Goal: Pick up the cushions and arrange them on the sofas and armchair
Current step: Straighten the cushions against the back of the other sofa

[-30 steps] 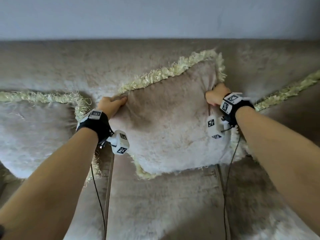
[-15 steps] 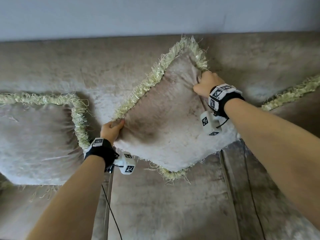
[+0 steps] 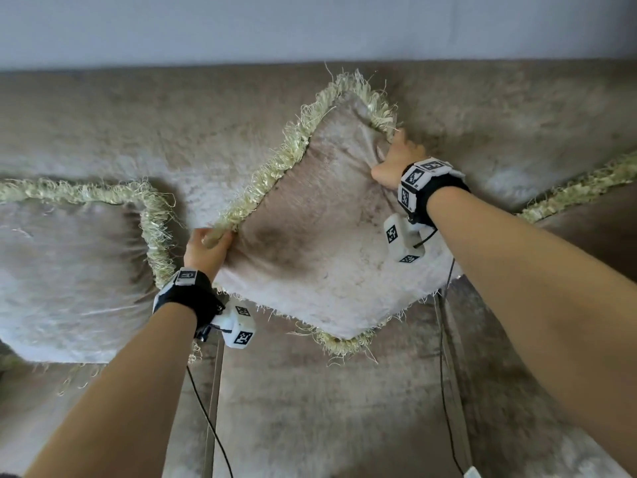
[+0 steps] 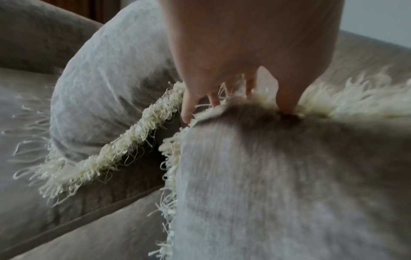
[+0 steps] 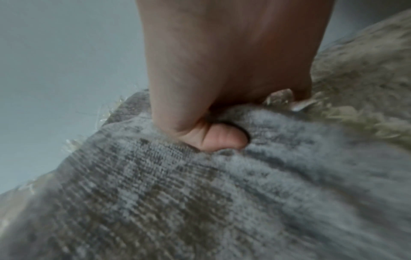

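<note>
A beige velvet cushion (image 3: 324,236) with a pale yellow fringe stands tilted like a diamond against the sofa back (image 3: 138,125). My left hand (image 3: 206,248) pinches its left corner by the fringe; in the left wrist view the fingers (image 4: 286,98) dig into the cushion (image 4: 289,176) edge. My right hand (image 3: 396,163) grips the upper right edge, and the right wrist view shows the thumb (image 5: 224,138) pressed into the cushion (image 5: 200,202) fabric. A second fringed cushion (image 3: 69,270) leans on the sofa at the left, also the grey cushion (image 4: 106,73) in the left wrist view.
A third fringed cushion (image 3: 586,188) shows at the right edge. The brown seat cushions (image 3: 327,408) lie below, with seams between them. A pale wall (image 3: 310,25) runs behind the sofa. Black cables (image 3: 444,374) hang from my wrists over the seat.
The cushion has turned from nearly square to standing on a corner. My left hand dropped lower with its corner while my right hand rose toward the top corner.
</note>
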{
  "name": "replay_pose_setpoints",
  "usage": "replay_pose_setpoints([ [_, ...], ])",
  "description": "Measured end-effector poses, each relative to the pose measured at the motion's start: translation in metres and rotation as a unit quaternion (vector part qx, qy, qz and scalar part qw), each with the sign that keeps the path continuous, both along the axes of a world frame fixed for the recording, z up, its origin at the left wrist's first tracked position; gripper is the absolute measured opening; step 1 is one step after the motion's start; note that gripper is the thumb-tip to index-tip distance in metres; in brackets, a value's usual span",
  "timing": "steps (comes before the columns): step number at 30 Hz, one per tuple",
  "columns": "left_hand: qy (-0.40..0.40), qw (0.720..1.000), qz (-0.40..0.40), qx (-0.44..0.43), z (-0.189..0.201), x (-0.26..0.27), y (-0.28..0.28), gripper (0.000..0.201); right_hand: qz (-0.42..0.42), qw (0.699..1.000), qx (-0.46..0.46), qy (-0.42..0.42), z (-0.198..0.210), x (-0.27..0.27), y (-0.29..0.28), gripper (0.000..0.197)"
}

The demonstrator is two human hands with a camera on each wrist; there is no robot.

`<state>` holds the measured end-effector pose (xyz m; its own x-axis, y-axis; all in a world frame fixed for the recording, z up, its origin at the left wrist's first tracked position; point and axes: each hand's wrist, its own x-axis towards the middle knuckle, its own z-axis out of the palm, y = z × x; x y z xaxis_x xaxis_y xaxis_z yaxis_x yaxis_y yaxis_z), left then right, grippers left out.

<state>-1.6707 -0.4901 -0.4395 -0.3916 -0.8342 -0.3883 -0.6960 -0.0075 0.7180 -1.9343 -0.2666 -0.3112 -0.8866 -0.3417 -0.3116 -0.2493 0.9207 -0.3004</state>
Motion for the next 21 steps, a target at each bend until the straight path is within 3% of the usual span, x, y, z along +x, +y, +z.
replay_pose_setpoints([
  [6, -0.109, 0.991, -0.064, -0.031, 0.094, 0.005, -0.012, 0.067, -0.045, 0.999, -0.016, -0.020, 0.047, 0.032, 0.037, 0.110],
  [12, -0.024, 0.994, -0.076, -0.079, 0.213, 0.026, -0.038, 0.066, -0.020, 0.999, -0.027, -0.023, 0.141, 0.064, 0.029, 0.101],
  [17, 0.016, 0.992, -0.068, -0.109, 0.284, 0.071, -0.070, 0.069, 0.030, 0.996, -0.076, -0.026, 0.203, 0.110, -0.011, 0.097],
  [21, -0.026, 0.984, -0.061, -0.168, 0.321, 0.127, -0.106, 0.074, 0.054, 0.996, -0.072, -0.013, 0.230, 0.167, -0.053, 0.096],
])
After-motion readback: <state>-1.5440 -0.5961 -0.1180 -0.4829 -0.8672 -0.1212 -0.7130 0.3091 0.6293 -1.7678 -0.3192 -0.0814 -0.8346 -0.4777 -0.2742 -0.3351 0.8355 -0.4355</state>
